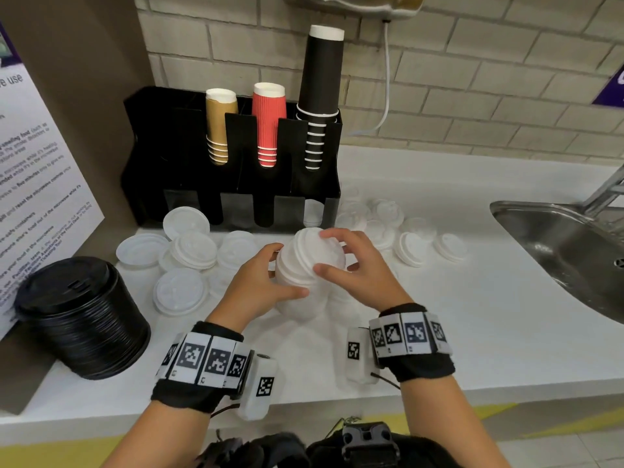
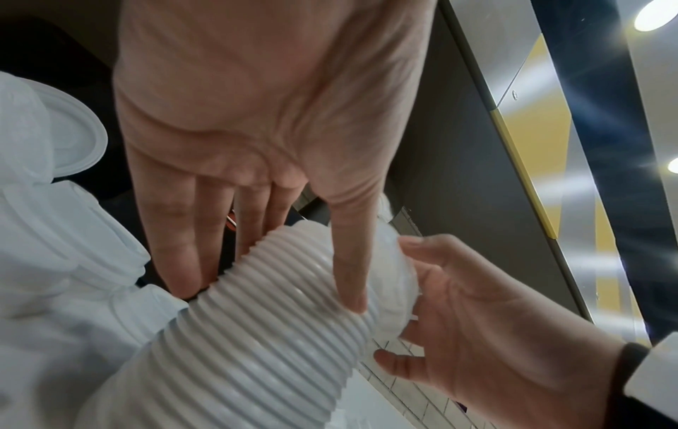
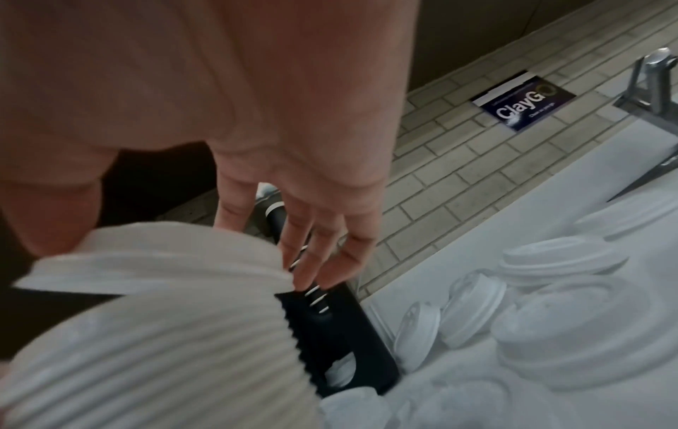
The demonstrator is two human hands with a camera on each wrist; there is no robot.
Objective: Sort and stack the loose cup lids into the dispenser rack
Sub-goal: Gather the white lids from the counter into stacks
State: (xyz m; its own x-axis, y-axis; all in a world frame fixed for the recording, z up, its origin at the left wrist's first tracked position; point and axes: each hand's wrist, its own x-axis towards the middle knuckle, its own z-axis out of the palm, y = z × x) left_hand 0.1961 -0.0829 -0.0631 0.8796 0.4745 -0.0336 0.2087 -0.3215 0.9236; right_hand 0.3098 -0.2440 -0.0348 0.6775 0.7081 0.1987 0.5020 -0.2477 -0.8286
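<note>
A tall stack of white cup lids [image 1: 305, 271] [image 2: 257, 333] [image 3: 154, 342] stands on the white counter [image 1: 472, 315] in front of the black dispenser rack [image 1: 233, 157]. My left hand [image 1: 270, 282] [image 2: 279, 261] grips the stack's side, thumb in front and fingers behind. My right hand [image 1: 341, 261] [image 2: 433, 304] [image 3: 279, 246] holds the top lid, fingers over its rim and thumb on its near edge. Loose white lids lie to the left [image 1: 189, 244] and to the right [image 1: 412, 248] [image 3: 550, 319] of the stack.
The rack holds brown [image 1: 219, 126], red [image 1: 268, 123] and black [image 1: 320, 96] cup stacks; its front slots [image 1: 236, 207] look mostly dark. A stack of black lids [image 1: 81, 315] stands at the left. A steel sink [image 1: 567, 251] lies to the right. A sign [image 1: 37, 184] leans at the far left.
</note>
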